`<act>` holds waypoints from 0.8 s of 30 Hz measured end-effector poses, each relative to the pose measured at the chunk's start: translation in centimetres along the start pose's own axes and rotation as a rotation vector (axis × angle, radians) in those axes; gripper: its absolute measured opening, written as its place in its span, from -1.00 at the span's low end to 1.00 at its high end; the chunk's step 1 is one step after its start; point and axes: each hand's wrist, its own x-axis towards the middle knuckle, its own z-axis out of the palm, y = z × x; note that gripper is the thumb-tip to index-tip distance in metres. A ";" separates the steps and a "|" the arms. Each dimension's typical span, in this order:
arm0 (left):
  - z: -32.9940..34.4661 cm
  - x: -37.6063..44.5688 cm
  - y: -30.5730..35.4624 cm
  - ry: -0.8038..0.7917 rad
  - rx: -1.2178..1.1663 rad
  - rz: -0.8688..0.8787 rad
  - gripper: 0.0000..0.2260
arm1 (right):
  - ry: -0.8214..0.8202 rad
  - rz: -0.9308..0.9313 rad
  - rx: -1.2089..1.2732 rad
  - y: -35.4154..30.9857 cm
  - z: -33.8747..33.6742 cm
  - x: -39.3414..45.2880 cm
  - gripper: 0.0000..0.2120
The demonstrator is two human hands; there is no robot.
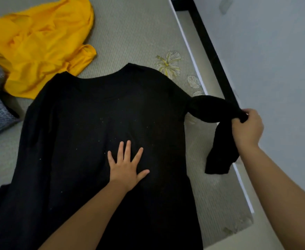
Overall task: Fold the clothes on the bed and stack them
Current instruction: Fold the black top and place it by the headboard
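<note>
Across the ribbed bed [139, 33], our left hand [125, 170] is pressing flat on the black sweater [76, 123] while our right hand [247, 127] is clenching its twisted sleeve [213, 109].

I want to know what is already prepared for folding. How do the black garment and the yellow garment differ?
The black garment lies spread flat; the yellow garment lies crumpled. The hands work on the black one: left hand presses its middle, right hand grips its sleeve. Nothing touches the yellow one. Both lie on the bed.

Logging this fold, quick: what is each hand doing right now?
Left hand: open, flat on the black top.
Right hand: closed, fingers gripping the top's sleeve, lifted off the bed.
</note>
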 end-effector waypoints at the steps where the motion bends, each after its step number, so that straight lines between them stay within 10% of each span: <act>1: -0.2 0.0 0.1 -0.001 -0.011 -0.007 -0.35 | -0.046 -0.051 -0.032 0.0 0.1 0.0 -0.73; 8: -2.3 0.1 2.1 0.174 -0.194 -0.136 -0.45 | -0.839 -0.524 -0.230 3.8 2.5 -4.0 -0.48; 12: -3.9 0.9 5.2 0.402 -0.344 -0.117 -0.45 | -1.026 -0.877 -0.503 6.6 2.7 -5.0 -0.47; 18: -7.4 3.9 10.8 0.568 -0.368 0.078 -0.51 | -0.526 -0.497 0.029 8.2 1.3 -1.5 -0.67; 24: -7.8 6.3 11.3 0.265 -0.188 -0.032 -0.56 | -0.997 -0.179 -0.120 8.2 3.0 2.0 -0.61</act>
